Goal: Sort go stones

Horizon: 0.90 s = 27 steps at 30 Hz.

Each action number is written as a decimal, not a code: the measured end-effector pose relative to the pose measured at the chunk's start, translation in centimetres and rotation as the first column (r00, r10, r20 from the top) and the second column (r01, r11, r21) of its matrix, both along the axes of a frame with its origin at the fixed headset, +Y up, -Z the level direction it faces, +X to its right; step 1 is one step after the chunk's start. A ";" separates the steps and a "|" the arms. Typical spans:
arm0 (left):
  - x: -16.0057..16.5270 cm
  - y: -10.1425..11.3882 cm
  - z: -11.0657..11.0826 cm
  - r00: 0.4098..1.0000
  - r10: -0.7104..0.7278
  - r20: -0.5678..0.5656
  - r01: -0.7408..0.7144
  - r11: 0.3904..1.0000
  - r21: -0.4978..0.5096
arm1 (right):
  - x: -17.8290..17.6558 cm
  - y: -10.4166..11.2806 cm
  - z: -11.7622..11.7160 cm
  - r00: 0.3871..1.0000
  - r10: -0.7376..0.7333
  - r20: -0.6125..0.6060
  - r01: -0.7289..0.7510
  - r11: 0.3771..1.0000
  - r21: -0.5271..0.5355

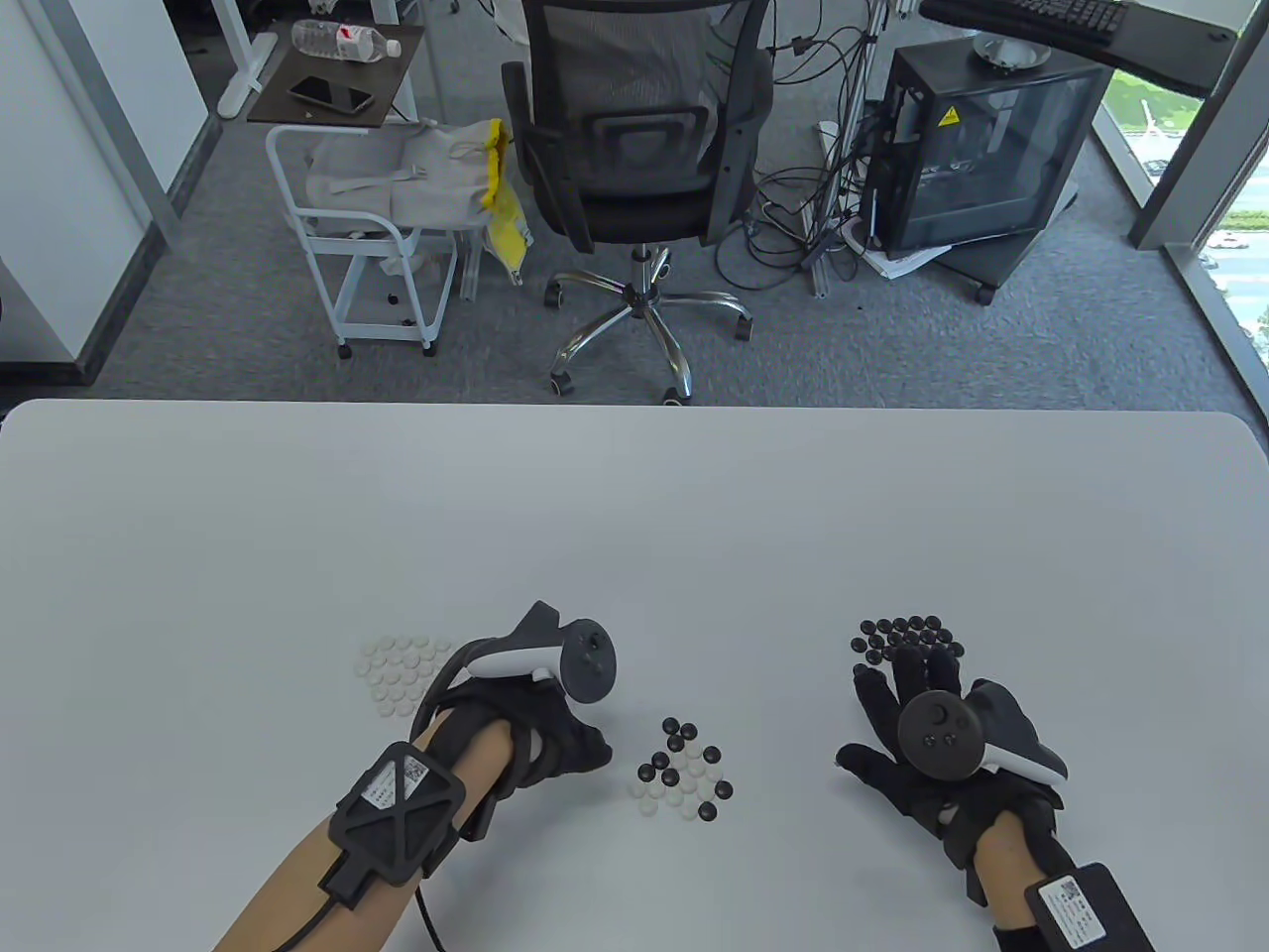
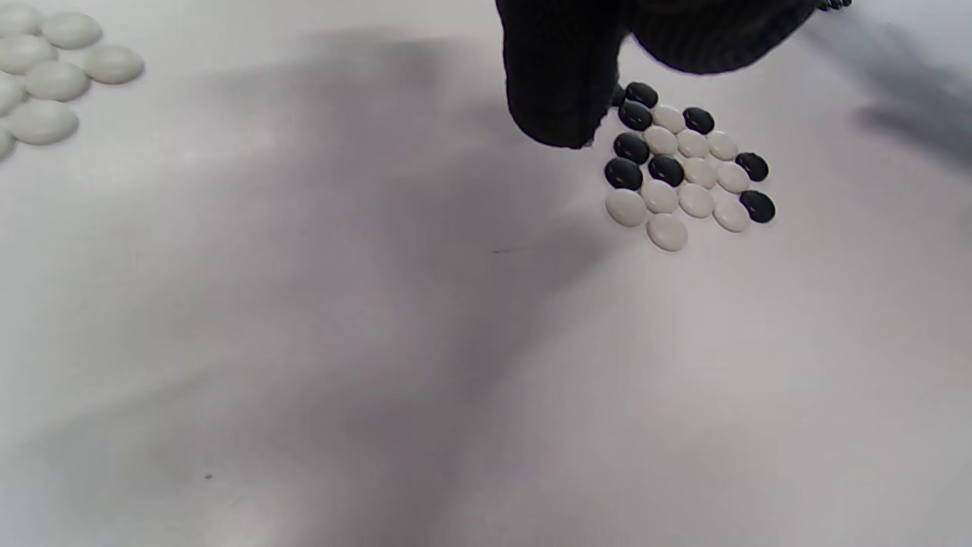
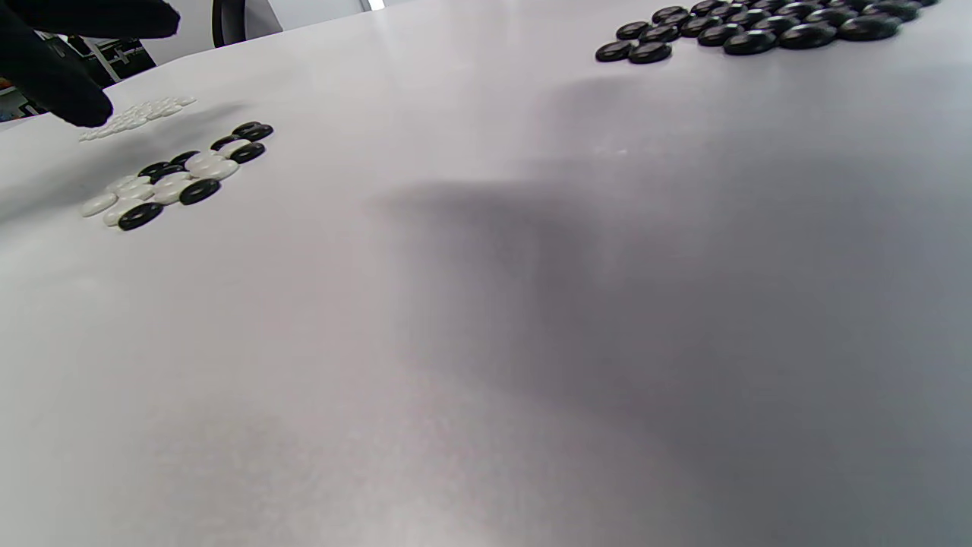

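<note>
A mixed cluster of black and white Go stones [image 1: 684, 778] [image 2: 687, 163] [image 3: 175, 178] lies on the white table between my hands. A pile of white stones [image 1: 402, 669] [image 2: 45, 76] [image 3: 137, 118] sits to the left, and a pile of black stones [image 1: 907, 635] [image 3: 759, 26] to the right. My left hand [image 1: 595, 754] hovers just left of the mixed cluster with loosely curled fingers [image 2: 562, 91]; no stone shows between them. My right hand [image 1: 907, 684] lies spread with straight fingers at the near edge of the black pile, holding nothing.
The white table [image 1: 634, 516] stretches wide and bare behind the piles. Beyond its far edge stand an office chair [image 1: 634, 149], a small white cart [image 1: 367, 248] and a black computer case [image 1: 981, 149] on the floor.
</note>
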<state>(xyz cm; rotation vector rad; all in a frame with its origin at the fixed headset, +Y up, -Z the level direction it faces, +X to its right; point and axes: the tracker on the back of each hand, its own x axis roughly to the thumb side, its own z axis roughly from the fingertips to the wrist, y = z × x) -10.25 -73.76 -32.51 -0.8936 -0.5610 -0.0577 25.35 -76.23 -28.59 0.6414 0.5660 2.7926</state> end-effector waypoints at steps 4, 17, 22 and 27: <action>1.8 -0.9 1.2 0.997 -0.008 0.074 0.009 1.000 -0.009 | -0.1 0.2 0.1 1.000 -0.003 -0.002 0.003 1.000 0.009; -1.8 -2.6 2.5 0.997 -0.075 0.011 0.075 0.997 0.005 | 0.1 0.5 0.2 1.000 -0.006 0.000 0.006 1.000 0.015; -8.3 -2.5 1.3 0.978 -0.098 -0.186 0.101 0.995 0.005 | 0.3 0.3 0.2 1.000 0.006 0.001 -0.006 1.000 0.005; -11.7 -2.8 -0.5 0.943 -0.095 -0.319 0.101 0.995 0.003 | 0.3 0.5 0.2 1.000 0.000 0.006 0.000 1.000 0.011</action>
